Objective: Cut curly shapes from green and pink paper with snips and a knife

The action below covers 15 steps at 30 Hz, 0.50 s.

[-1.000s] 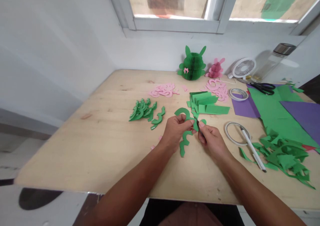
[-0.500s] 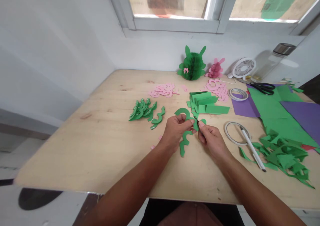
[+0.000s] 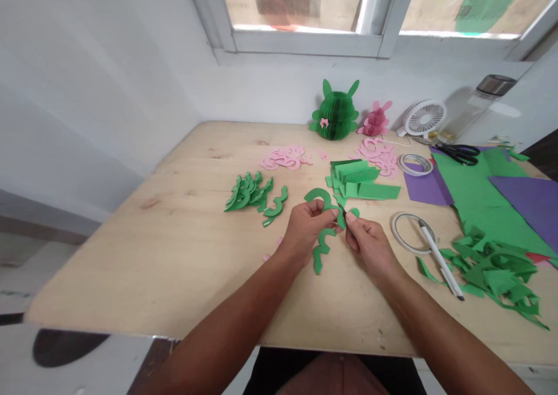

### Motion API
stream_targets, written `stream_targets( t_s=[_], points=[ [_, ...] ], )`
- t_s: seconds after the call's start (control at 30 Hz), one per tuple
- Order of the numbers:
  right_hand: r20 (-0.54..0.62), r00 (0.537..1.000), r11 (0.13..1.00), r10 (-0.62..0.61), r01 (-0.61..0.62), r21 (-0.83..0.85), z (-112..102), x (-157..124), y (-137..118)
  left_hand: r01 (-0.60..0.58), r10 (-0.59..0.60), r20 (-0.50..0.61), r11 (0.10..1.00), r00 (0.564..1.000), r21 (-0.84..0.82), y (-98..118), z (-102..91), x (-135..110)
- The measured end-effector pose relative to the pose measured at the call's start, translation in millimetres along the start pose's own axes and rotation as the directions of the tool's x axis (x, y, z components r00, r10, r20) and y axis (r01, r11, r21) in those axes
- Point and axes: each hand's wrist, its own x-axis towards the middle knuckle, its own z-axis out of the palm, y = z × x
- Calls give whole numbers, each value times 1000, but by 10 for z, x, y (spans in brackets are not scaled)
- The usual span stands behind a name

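Note:
Over the middle of the table, my left hand (image 3: 307, 226) is closed on a curvy green paper cutout (image 3: 317, 194), pinching it between thumb and fingers. My right hand (image 3: 368, 238) is closed round a thin dark pointed tool (image 3: 342, 210), mostly hidden by the fingers; its tip touches the green paper beside my left thumb. Under my hands lies another wavy green cutout (image 3: 321, 252). To the left are a loose scalloped green piece (image 3: 276, 207) and a heap of similar green cutouts (image 3: 247, 191). Folded green paper strips (image 3: 360, 180) lie just beyond my hands.
Pink cutouts (image 3: 285, 157) lie farther back. A green paper honeycomb figure (image 3: 335, 116), a smaller pink one (image 3: 375, 121), a fan (image 3: 424, 118) and a bottle (image 3: 479, 104) line the wall. Rightward are scissors (image 3: 460, 153), tape (image 3: 415, 165), a pen (image 3: 441, 259) and green scraps (image 3: 501, 273).

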Motion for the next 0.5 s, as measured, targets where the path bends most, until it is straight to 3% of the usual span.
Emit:
stream_targets(
  t_s=[0.33,0.5],
  points=[
    [-33,999,1000,6,-5,17,14,-5,-38,23,-23,16,999,1000,-49,12,7,-8],
    [-72,997,991,38,-28,131,-7,2,-62,41,-41,4,998,999,-40,-6,-20,5]
  ],
)
